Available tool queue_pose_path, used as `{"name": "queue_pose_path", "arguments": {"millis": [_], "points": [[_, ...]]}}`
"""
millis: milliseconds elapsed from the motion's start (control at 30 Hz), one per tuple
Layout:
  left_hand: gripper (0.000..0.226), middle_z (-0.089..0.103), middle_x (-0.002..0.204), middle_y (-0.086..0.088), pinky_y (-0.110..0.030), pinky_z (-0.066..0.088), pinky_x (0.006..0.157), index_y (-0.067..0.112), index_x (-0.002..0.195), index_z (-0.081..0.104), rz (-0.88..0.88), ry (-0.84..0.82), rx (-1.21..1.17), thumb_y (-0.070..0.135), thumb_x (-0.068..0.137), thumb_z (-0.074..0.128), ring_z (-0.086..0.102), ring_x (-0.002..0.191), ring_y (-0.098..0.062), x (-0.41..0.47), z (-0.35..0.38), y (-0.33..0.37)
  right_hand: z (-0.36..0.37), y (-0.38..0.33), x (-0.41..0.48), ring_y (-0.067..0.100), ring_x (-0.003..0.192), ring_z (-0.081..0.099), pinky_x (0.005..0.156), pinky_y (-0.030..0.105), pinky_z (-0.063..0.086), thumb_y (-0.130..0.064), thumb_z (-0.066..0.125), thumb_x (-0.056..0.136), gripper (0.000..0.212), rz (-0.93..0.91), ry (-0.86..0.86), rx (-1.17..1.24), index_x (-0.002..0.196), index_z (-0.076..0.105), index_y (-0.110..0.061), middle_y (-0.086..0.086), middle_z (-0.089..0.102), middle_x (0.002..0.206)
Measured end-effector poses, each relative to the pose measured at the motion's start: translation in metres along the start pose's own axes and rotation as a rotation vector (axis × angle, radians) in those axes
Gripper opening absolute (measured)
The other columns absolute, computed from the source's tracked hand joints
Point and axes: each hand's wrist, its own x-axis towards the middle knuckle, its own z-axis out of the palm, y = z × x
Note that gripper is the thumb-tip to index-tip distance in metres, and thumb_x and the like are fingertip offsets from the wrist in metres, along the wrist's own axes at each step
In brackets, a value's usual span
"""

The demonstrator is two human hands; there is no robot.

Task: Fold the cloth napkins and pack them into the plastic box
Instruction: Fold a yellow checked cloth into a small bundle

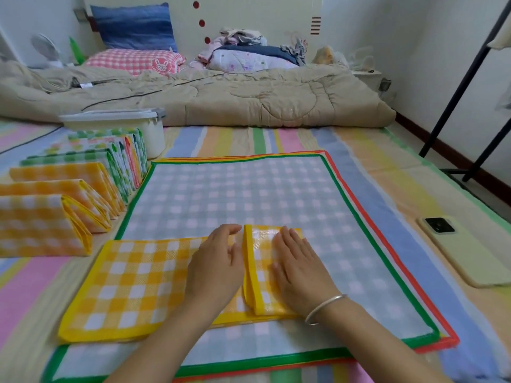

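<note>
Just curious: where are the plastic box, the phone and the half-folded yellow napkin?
plastic box [154, 136]: head view, white front wall.
phone [475, 255]: head view, pale back.
half-folded yellow napkin [132, 286]: head view, flat left part.

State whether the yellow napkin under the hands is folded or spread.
Partly folded: the yellow napkin lies as a strip, its right end turned over into a flap under the flat right hand.

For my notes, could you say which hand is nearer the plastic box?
Left: the left hand rests nearer the camera, right of the plastic box; the right hand lies farther right.
</note>
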Motion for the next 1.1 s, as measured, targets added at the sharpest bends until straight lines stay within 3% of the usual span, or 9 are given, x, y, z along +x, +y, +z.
{"name": "queue_pose_path", "arguments": {"millis": [133, 233, 300, 367, 467, 567, 900, 1000, 1100], "points": [[0.024, 0.057, 0.108, 0.023, -0.014, 0.043, 0.064, 0.037, 0.121, 0.059, 0.020, -0.097, 0.153, 0.041, 0.097, 0.056, 0.056, 0.082, 0.004, -0.006, -0.002, -0.003, 0.000, 0.000, -0.001, 0.019, 0.150, -0.009, 0.111, 0.028, -0.020, -0.068, -0.048, 0.052, 0.128, 0.028, -0.117, -0.104, 0.155, 0.003, -0.012, 0.005, -0.005, 0.163], [0.026, 0.067, 0.102, 0.021, -0.018, 0.050, 0.070, 0.035, 0.119, 0.061, -0.042, -0.115, 0.124, 0.042, 0.094, 0.061, 0.063, 0.087, 0.000, -0.008, -0.003, -0.001, -0.001, -0.001, 0.000, 0.016, 0.149, -0.012, 0.112, 0.026, -0.019, -0.066, -0.052, 0.045, 0.132, 0.051, -0.143, -0.131, 0.155, -0.002, -0.014, 0.002, -0.009, 0.163], [0.023, 0.069, 0.095, 0.019, -0.023, 0.053, 0.071, 0.034, 0.117, 0.062, -0.109, -0.111, 0.111, 0.036, 0.094, 0.062, 0.066, 0.086, -0.004, -0.008, -0.003, 0.002, -0.005, -0.003, -0.001, 0.013, 0.149, -0.013, 0.112, 0.024, -0.018, -0.071, -0.047, 0.050, 0.128, 0.059, -0.148, -0.107, 0.156, -0.001, -0.015, 0.000, -0.009, 0.163], [0.021, 0.069, 0.081, 0.015, -0.033, 0.058, 0.071, 0.030, 0.113, 0.063, -0.203, -0.111, 0.022, 0.027, 0.093, 0.064, 0.067, 0.077, -0.006, -0.005, -0.002, 0.001, -0.010, -0.004, -0.002, 0.010, 0.149, -0.011, 0.112, 0.020, -0.016, -0.073, -0.023, 0.069, 0.107, 0.075, -0.134, -0.038, 0.156, 0.002, -0.016, -0.002, -0.007, 0.163], [0.022, 0.072, 0.071, 0.006, -0.039, 0.061, 0.066, 0.026, 0.109, 0.059, -0.342, -0.173, -0.125, 0.017, 0.091, 0.067, 0.068, 0.055, -0.011, -0.001, -0.002, -0.002, -0.017, -0.006, -0.003, 0.008, 0.149, -0.009, 0.111, 0.017, -0.014, -0.056, 0.009, 0.095, 0.073, 0.097, -0.113, 0.023, 0.156, 0.006, -0.016, -0.003, -0.004, 0.163], [0.029, 0.074, 0.072, 0.002, -0.037, 0.062, 0.069, 0.025, 0.110, 0.056, -0.400, -0.226, -0.229, 0.011, 0.089, 0.070, 0.071, 0.056, -0.015, -0.001, -0.002, 0.003, -0.018, -0.006, -0.003, 0.008, 0.149, -0.009, 0.111, 0.016, -0.014, -0.042, 0.026, 0.105, 0.061, 0.104, -0.106, 0.045, 0.156, 0.006, -0.016, -0.003, -0.004, 0.163], [0.030, 0.074, 0.077, -0.003, -0.034, 0.063, 0.069, 0.019, 0.115, 0.058, -0.459, -0.280, -0.305, 0.008, 0.090, 0.068, 0.073, 0.064, -0.018, 0.003, 0.001, 0.009, -0.019, -0.008, -0.005, 0.010, 0.149, -0.010, 0.111, 0.019, -0.014, -0.042, 0.026, 0.105, 0.062, 0.091, -0.122, 0.000, 0.156, 0.001, -0.017, -0.002, -0.007, 0.163], [0.028, 0.074, 0.082, -0.004, -0.038, 0.063, 0.074, 0.013, 0.119, 0.062, -0.492, -0.274, -0.373, 0.023, 0.094, 0.068, 0.074, 0.069, -0.020, 0.004, 0.004, 0.012, -0.021, -0.007, -0.006, 0.011, 0.149, -0.011, 0.112, 0.020, -0.014, -0.043, 0.025, 0.105, 0.063, 0.093, -0.122, -0.029, 0.156, -0.001, -0.017, -0.002, -0.009, 0.163], [0.049, 0.076, 0.086, -0.004, -0.037, 0.063, 0.074, 0.009, 0.120, 0.065, -0.491, -0.270, -0.392, 0.044, 0.087, 0.073, 0.075, 0.071, -0.018, 0.004, 0.005, 0.016, -0.019, -0.005, -0.006, 0.012, 0.149, -0.013, 0.113, 0.022, -0.012, -0.044, 0.023, 0.105, 0.062, 0.096, -0.130, -0.043, 0.156, -0.002, -0.018, -0.002, -0.010, 0.163]]}}
